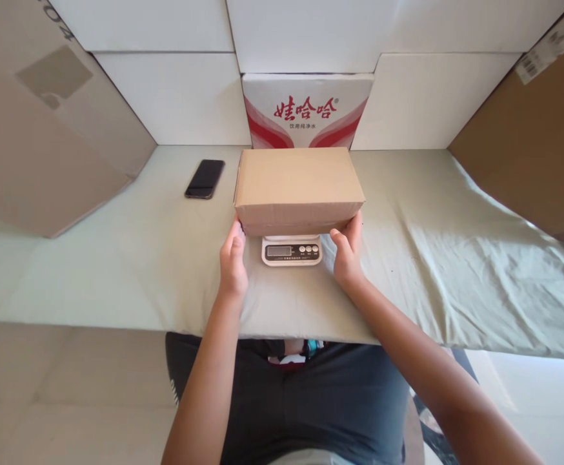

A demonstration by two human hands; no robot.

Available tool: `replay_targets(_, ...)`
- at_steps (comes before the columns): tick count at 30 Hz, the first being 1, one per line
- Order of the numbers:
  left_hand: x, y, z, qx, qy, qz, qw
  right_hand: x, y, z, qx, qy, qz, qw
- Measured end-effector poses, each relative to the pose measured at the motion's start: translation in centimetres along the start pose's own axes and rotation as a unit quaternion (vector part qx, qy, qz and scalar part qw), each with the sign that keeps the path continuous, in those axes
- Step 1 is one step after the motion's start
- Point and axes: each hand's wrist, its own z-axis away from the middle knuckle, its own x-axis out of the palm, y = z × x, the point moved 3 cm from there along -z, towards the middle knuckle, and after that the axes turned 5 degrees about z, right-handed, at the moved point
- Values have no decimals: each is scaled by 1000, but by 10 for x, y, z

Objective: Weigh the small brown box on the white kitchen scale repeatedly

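A closed brown cardboard box [301, 177] sits on or just over a white digital kitchen scale [292, 261]; its underside and the weighing plate are hidden, so I cannot tell if they touch. The scale's grey display and round buttons show in front of the box, and no digits are readable. My left hand [234, 258] grips the box's near left corner, thumb up and fingers partly behind it. At the near right corner, my right hand [347, 253] holds the box with its fingers along the side and underneath.
A black phone [205, 179] lies on the pale green cloth [166, 258] left of the box. Behind stands a white carton with red lettering [306, 110] against white panels. Large cardboard boxes flank the table at left [59, 142] and right [533, 142].
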Motion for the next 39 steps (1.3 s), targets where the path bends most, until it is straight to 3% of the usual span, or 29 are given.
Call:
replay_targets(8,0,0,-2,19,-15,-12,1000,-2,0,-2,-4,-1,-7,1000)
replay_targets(12,-11,5,-4,66,30,-9,997,-18,0,-13,-8,96,-11,995)
replay_targets(14,-19,6,-5,60,65,-2,996,-26,2,-19,20,152,-27,988)
replay_targets(17,-23,5,-5,45,86,8,995,-32,10,-27,88,187,-59,977)
replay_targets(20,-19,5,-4,44,82,1,996,-30,17,-29,112,187,-73,973)
replay_targets(25,-13,4,-3,37,78,23,996,-30,26,-28,92,172,-60,979)
replay_targets(39,-15,0,-7,29,77,38,996,-29,32,-39,141,194,-93,966)
